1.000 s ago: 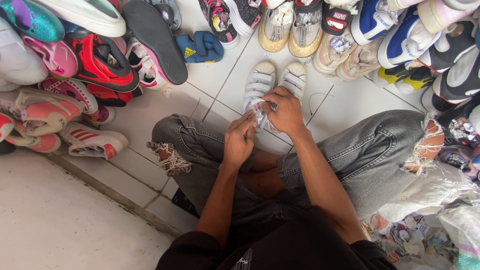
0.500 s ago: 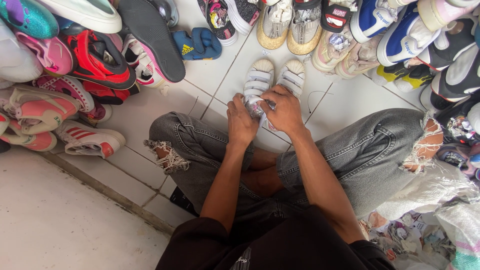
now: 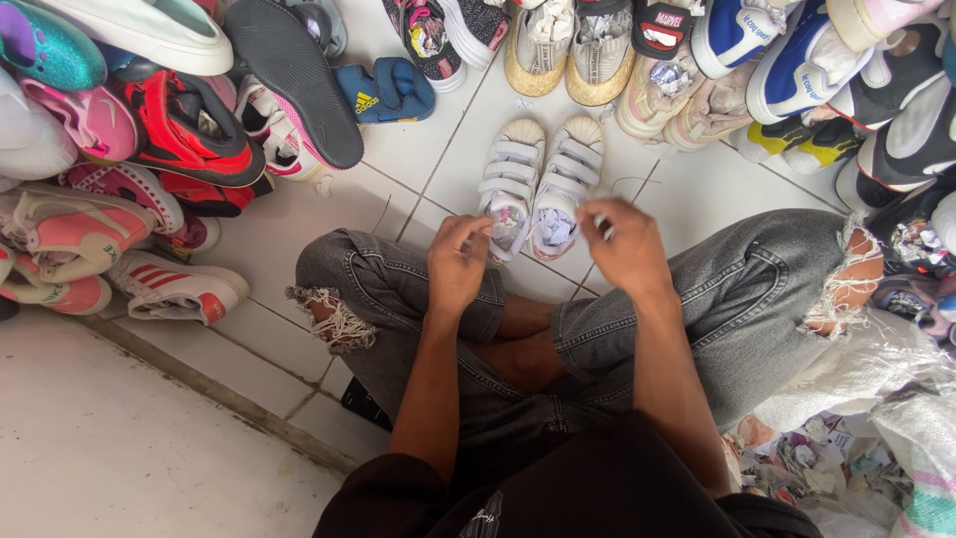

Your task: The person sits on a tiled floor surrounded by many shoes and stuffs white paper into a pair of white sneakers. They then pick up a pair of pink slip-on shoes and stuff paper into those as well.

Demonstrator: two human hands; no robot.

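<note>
Head view showed me a pair of small cream strap shoes point(image 3: 538, 184) on the white tiles point(image 3: 438, 149), toes pointing away, just ahead of the crossed knees. My left hand point(image 3: 458, 264) sat at the heel of the left shoe point(image 3: 510, 194), fingers curled onto its paper stuffing. My right hand point(image 3: 625, 244) hovered just right of the right shoe's point(image 3: 566, 189) heel, fingertips pinched as if on something small; I could not tell what. I judged the shoes light, soft in the upper, stiffer at the sole, not fragile. The heel collar or sole edge looked the surest hold, since the straps would flex.
</note>
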